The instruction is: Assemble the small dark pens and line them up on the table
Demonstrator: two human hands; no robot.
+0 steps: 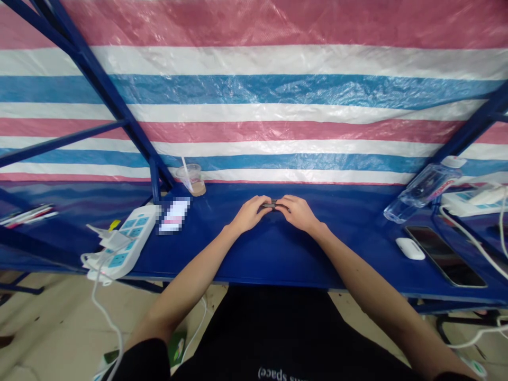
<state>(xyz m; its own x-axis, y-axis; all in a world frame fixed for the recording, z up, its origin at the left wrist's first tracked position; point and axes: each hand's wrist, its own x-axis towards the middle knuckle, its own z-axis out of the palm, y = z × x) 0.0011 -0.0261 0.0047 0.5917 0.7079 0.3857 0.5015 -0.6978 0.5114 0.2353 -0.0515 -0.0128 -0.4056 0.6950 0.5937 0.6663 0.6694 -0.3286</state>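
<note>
Near the back middle of the blue table [273,254], both my hands meet around a small dark, slim object [273,204]. Its kind is too small and too covered to tell. My left hand [253,210] pinches its left end between thumb and fingers. On its right end, the fingers of my right hand [296,210] are closed in the same way. Only a short middle stretch of the object shows between the fingertips.
On the left stand a plastic cup with a straw [191,180], a lit phone [174,214] and a white power strip [129,243]. To the right are a water bottle [423,190], a white earbud case [410,248] and a dark phone [446,256]. Blue frame bars [111,100] flank the table.
</note>
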